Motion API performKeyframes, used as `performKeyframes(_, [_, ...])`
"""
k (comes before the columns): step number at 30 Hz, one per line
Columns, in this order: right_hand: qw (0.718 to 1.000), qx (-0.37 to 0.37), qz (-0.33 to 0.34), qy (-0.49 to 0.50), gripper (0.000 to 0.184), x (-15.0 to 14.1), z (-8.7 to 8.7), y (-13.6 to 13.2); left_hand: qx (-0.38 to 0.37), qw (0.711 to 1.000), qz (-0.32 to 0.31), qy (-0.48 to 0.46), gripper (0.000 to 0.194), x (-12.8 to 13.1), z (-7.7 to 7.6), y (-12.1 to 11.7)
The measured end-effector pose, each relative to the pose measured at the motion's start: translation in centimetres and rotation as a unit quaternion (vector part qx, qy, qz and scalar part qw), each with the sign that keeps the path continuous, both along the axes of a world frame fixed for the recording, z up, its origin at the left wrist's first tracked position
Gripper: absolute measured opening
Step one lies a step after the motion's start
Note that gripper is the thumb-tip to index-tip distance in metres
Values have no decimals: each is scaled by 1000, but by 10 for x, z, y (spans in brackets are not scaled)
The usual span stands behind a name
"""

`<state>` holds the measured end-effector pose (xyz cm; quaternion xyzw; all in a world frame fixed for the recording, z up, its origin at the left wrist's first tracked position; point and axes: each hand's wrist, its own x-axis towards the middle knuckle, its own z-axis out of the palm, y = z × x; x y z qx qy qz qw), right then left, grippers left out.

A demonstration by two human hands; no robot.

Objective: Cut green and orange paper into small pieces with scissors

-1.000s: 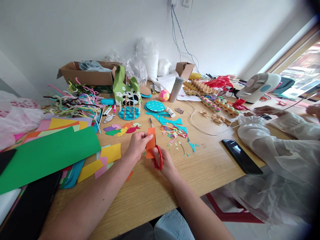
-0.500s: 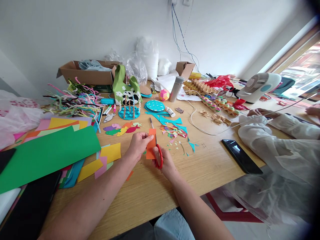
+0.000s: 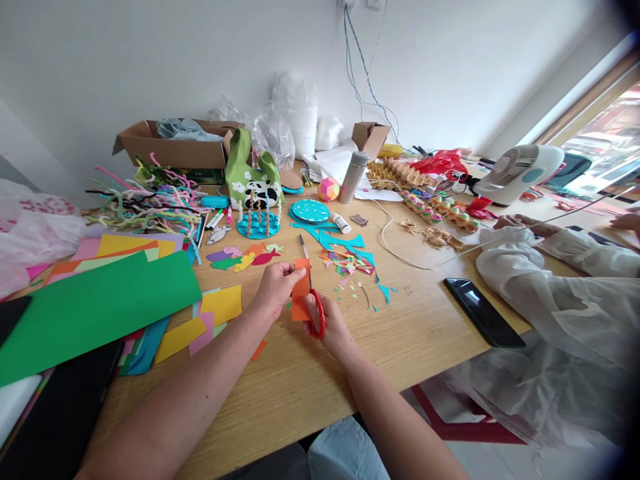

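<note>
**Orange paper strip (image 3: pixel 299 301) slips a touch nearer to us, scissors (image 3: pixel 322 316) alongside**

Compared with a second ago, we see little change: the strip sits slightly closer to our edge of the wooden surface (image 3: pixel 310 400), held just above it. Our left grip (image 3: pixel 276 287) stays pinched, thumb over fingers, on the strip's upper left side. Our right grip (image 3: pixel 331 325) is still curled round the red scissor handles, its thumb near the strip's lower right edge. The dark blades run along the right edge; we cannot tell how far they are parted. At far right, a co-worker's hand (image 3: pixel 517 223) has shifted, while the crinkled, translucent white sleeve (image 3: pixel 505 263) lies much as before.

The strip is flat, matte and oblong, with a slim pen (image 3: pixel 303 245) just beyond its top. To the left we have smooth paper fish (image 3: pixel 244 261), a broad green sheet (image 3: pixel 100 313) and a tangle of fuzzy pipe cleaners (image 3: pixel 145 203). To the right lie jagged paper scraps (image 3: pixel 349 265); behind stand a brushed-metal flask (image 3: pixel 353 180) and a faceted pink-and-yellow ball (image 3: pixel 328 189).
</note>
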<state>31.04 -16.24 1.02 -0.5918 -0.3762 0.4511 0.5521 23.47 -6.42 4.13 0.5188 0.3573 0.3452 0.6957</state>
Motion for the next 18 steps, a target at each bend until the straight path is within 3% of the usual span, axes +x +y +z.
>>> performKeyframes(18, [1000,11,-3,-4,56,1,-1,-1,14,999,-11,35,20,1,-6,0])
